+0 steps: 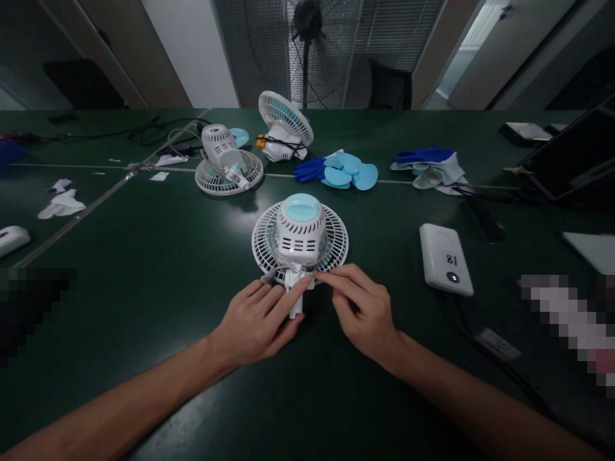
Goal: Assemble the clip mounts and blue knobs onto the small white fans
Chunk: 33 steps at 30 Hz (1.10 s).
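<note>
A small white electric fan (300,234) lies face down on the dark green table, its round grille flat and its motor housing with a light blue cap pointing up. From its near side a white neck bracket (296,298) sticks out toward me. My left hand (257,320) is closed round this bracket, index finger along its top and thumb by its lower end. My right hand (362,307) meets the bracket's right side with fingertips drawn together. Anything small between those fingertips is too hidden to make out.
Behind are two more fans, one face down (223,157) and one tilted (286,128). Light blue fan blades (350,171) lie beside blue-and-white gloves (430,166). A white power bank (446,259) with a cable is at right. Paper scraps (62,203) lie left.
</note>
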Each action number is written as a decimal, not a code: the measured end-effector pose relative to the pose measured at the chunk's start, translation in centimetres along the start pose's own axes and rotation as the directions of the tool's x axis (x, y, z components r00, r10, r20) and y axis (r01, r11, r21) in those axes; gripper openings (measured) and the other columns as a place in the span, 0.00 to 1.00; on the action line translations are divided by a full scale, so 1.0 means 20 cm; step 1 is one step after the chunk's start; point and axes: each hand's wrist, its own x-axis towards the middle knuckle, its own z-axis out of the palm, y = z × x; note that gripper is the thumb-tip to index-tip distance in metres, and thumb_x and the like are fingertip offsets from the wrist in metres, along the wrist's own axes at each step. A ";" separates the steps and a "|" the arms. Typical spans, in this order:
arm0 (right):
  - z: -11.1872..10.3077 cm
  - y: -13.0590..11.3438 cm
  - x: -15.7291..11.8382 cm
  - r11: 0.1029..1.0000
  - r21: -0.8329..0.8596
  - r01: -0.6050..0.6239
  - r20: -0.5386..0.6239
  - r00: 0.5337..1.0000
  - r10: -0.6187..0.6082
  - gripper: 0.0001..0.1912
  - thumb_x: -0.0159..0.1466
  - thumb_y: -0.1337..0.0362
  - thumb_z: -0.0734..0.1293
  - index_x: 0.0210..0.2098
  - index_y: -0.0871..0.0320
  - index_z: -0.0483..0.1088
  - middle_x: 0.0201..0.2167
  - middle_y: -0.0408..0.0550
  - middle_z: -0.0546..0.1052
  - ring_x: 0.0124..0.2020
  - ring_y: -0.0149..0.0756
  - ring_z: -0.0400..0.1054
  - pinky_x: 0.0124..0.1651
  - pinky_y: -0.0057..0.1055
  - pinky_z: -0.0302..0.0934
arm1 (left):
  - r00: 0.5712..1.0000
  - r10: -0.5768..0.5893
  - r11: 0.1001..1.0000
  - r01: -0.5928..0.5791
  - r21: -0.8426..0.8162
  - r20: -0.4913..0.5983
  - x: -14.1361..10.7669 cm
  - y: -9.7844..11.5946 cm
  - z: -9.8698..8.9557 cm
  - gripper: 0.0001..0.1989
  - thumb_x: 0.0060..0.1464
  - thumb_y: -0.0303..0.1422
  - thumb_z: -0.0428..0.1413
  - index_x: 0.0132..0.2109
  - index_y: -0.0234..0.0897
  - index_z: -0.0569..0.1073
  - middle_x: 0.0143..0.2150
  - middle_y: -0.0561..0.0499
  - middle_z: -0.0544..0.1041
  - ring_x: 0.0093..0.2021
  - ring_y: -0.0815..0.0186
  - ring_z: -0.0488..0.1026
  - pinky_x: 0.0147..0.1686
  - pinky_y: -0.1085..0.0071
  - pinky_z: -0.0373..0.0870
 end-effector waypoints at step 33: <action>0.02 0.01 -0.02 0.979 0.014 0.204 0.316 0.928 -0.198 0.15 0.70 0.74 0.60 0.51 0.59 0.74 0.42 0.47 0.78 0.32 0.30 0.72 0.31 0.30 0.62 | 0.354 -0.935 0.327 0.853 0.406 0.010 -0.57 -0.54 -0.53 0.27 0.66 0.50 0.51 0.64 0.39 0.63 0.33 0.47 0.78 0.26 0.56 0.76 0.23 0.74 0.62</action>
